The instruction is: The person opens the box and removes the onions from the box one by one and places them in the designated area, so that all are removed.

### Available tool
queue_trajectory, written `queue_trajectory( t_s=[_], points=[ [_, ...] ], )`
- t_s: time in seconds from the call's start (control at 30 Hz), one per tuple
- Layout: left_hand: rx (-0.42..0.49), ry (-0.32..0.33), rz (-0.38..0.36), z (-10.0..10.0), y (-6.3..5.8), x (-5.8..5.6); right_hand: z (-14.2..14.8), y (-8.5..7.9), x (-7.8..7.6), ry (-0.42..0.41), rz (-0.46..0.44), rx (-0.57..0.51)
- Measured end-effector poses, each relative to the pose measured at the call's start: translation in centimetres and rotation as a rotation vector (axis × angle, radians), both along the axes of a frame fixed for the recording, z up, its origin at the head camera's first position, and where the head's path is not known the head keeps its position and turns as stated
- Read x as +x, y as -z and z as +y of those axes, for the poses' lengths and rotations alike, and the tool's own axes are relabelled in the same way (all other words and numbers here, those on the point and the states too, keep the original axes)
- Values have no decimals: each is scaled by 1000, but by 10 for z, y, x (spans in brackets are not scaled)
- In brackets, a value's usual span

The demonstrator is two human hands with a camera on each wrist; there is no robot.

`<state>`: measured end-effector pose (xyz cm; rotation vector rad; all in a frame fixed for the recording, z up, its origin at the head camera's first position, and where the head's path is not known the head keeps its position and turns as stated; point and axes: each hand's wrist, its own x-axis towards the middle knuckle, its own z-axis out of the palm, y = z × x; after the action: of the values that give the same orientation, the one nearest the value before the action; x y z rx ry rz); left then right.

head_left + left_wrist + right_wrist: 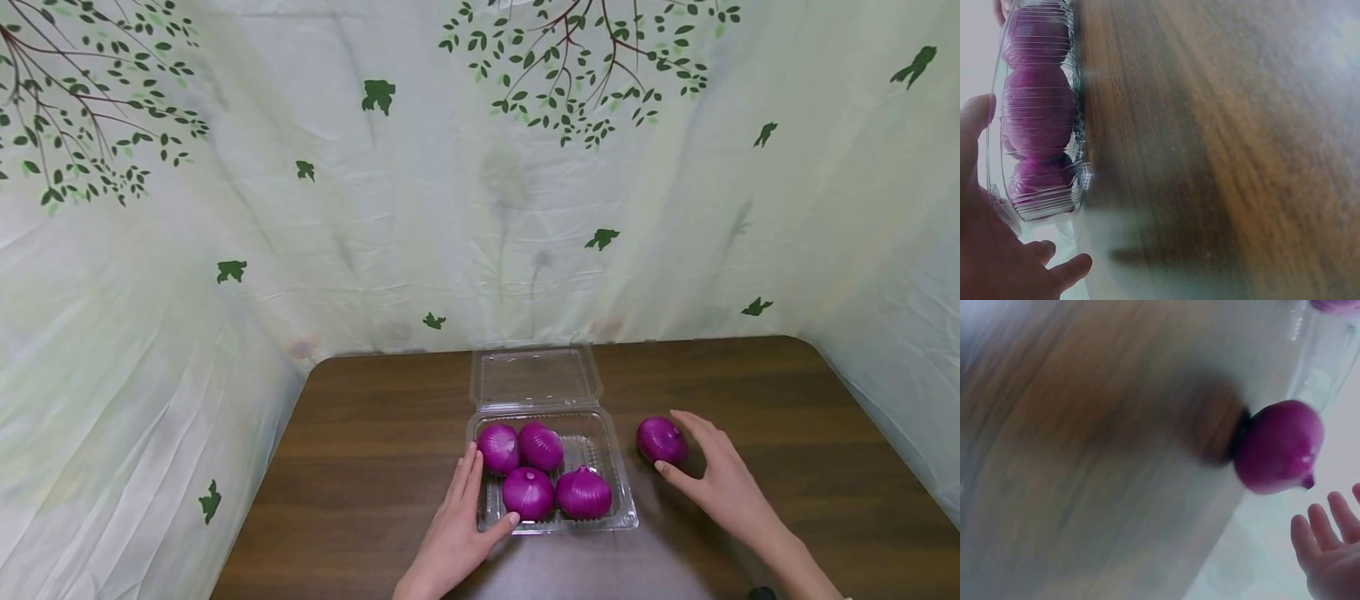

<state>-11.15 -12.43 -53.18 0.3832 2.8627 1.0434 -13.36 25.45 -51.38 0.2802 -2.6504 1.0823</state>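
Note:
A clear plastic clamshell container (628,515) lies on the table with several purple onions inside; one is the front-right onion (583,493). My left hand (459,525) rests at its front-left corner, fingers straight along the left side and thumb at the front rim. Through the ribbed wall in the left wrist view, onions (1038,109) show beside that thumb. To the container's right, a single purple onion (662,441) sits on the table. Around it my right hand (731,487) is spread, thumb in front and fingers behind. The right wrist view shows a gap between fingertips (1302,531) and that onion.
The container's transparent lid (536,377) is folded back toward the table's far edge. A brown wooden table (360,467) bears everything. Behind and beside it hangs a pale curtain (420,208) printed with leaves and branches. A small dark object (762,593) shows at the bottom edge.

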Motion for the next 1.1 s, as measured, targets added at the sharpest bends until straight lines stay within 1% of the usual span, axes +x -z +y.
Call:
queue_trajectory(
  t_s=[0.17,0.33,0.57,0.67,0.8,0.87,1.0,1.1],
  points=[
    [23,2,-2,0,-1,0,-12,-6,6,-12,24,-24],
    [49,11,-12,0,0,0,-27,-5,10,-77,60,-59],
    [56,15,-17,0,1,1,-44,-2,16,-150,55,-77],
    [55,19,-19,0,1,0,-49,-2,18,-169,59,-82],
    [54,19,-16,0,1,-1,-56,-1,20,-179,49,-63],
    [53,16,-18,0,1,-1,-59,0,20,-197,46,-42],
    [44,17,-15,0,1,-1,-66,2,18,-236,44,23],
    [40,17,-20,0,1,-1,-69,3,16,-259,22,76]
  ],
)
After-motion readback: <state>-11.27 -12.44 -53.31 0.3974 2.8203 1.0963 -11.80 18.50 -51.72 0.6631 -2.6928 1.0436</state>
